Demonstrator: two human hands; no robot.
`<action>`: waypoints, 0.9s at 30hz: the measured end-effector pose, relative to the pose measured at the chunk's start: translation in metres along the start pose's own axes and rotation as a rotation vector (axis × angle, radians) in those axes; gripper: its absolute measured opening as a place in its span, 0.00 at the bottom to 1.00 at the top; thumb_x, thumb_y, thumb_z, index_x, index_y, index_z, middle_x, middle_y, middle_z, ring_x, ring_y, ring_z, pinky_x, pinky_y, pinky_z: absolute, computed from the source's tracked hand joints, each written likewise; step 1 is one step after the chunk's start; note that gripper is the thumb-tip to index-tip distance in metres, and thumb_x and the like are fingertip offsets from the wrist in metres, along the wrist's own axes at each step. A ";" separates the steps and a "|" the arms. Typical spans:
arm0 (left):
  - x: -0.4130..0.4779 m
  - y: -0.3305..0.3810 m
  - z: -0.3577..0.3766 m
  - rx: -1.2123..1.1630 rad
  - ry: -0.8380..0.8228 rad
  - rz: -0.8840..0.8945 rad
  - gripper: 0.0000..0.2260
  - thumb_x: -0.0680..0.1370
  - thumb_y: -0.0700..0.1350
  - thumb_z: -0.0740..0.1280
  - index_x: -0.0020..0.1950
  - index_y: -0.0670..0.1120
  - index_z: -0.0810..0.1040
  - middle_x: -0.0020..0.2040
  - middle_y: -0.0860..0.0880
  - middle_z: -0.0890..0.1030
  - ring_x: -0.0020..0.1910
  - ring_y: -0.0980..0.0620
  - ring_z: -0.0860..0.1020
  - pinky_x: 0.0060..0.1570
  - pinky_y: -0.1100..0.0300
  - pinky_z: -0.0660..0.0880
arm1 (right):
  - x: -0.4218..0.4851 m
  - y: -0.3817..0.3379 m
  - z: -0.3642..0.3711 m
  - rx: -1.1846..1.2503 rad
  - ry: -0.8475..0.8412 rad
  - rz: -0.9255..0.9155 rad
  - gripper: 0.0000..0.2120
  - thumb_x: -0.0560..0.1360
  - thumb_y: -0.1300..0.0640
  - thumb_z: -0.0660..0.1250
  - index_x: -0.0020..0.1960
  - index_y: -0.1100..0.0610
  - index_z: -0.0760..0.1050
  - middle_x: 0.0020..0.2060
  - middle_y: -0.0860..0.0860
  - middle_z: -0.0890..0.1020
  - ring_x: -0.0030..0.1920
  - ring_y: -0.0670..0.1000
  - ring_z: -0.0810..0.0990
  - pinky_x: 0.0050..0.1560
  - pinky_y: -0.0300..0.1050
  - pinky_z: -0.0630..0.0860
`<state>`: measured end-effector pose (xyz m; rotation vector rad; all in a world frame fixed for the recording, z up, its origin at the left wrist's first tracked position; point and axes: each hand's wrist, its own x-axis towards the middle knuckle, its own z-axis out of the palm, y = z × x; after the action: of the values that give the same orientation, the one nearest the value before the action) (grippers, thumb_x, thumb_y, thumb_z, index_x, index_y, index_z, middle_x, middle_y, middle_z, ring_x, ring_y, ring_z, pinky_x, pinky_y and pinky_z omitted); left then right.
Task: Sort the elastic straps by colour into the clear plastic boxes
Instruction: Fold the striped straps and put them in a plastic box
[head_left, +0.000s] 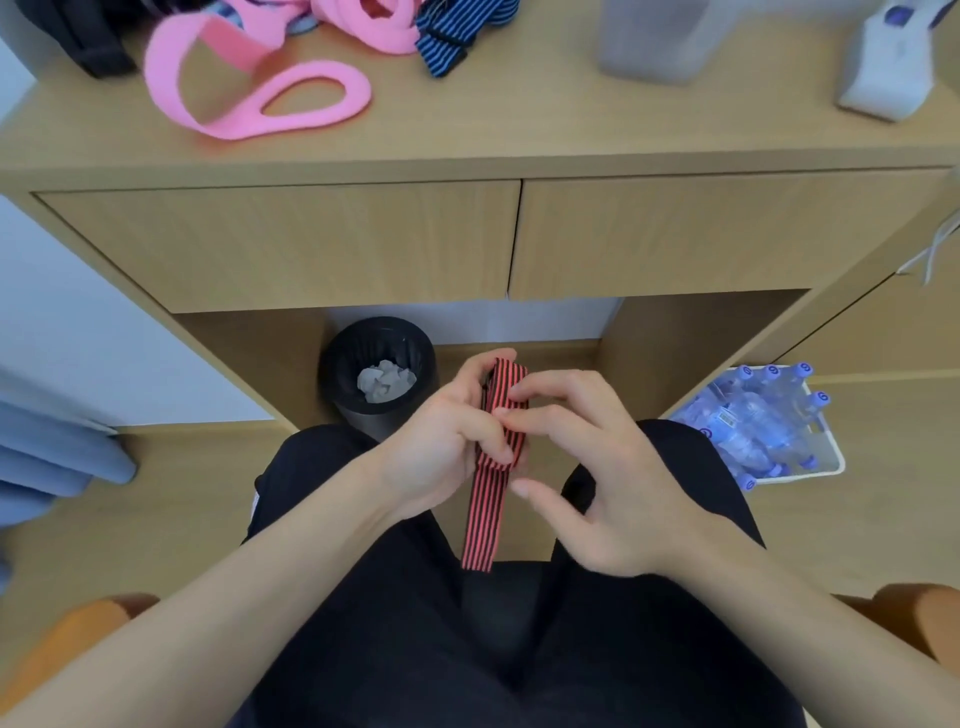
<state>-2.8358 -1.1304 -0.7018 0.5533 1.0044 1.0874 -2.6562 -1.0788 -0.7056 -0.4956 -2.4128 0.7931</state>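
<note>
A red-and-black striped elastic strap (484, 512) hangs over my lap, below the desk. My left hand (447, 441) grips its upper part, fingers curled round it. My right hand (582, 462) pinches the same strap near the top with thumb and forefinger. On the desk top lie pink straps (249, 83) at the left and a blue-and-black striped strap (447, 36) near the back middle. A clear plastic box (654, 36) stands at the back right, blurred.
The desk (467, 140) has two shut drawers. Under it stands a black waste bin (379, 374) with crumpled paper. A white basket of water bottles (763, 421) sits on the floor at the right. A white device (888, 62) and a black bag (88, 36) are on the desk.
</note>
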 end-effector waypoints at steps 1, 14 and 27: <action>0.000 -0.001 -0.001 0.065 0.018 0.006 0.44 0.59 0.28 0.61 0.75 0.50 0.64 0.51 0.42 0.72 0.40 0.48 0.76 0.40 0.55 0.74 | 0.001 -0.001 -0.003 0.038 0.032 0.036 0.17 0.74 0.56 0.72 0.62 0.59 0.79 0.62 0.52 0.75 0.65 0.54 0.74 0.64 0.55 0.71; 0.007 -0.008 -0.004 0.465 -0.062 0.074 0.36 0.76 0.30 0.67 0.79 0.47 0.56 0.61 0.40 0.80 0.56 0.41 0.83 0.61 0.43 0.78 | 0.013 0.024 -0.017 0.644 0.088 0.556 0.18 0.72 0.56 0.73 0.59 0.56 0.75 0.51 0.53 0.85 0.56 0.53 0.83 0.63 0.55 0.78; 0.009 -0.023 0.006 0.712 -0.029 -0.007 0.14 0.82 0.50 0.60 0.66 0.50 0.64 0.40 0.50 0.69 0.36 0.52 0.68 0.40 0.50 0.70 | 0.013 0.012 -0.010 0.397 0.154 0.461 0.20 0.74 0.58 0.69 0.65 0.53 0.72 0.55 0.47 0.81 0.59 0.49 0.80 0.65 0.50 0.76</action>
<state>-2.8186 -1.1309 -0.7203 1.1306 1.3652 0.6893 -2.6586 -1.0587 -0.7016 -0.9238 -1.9492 1.3385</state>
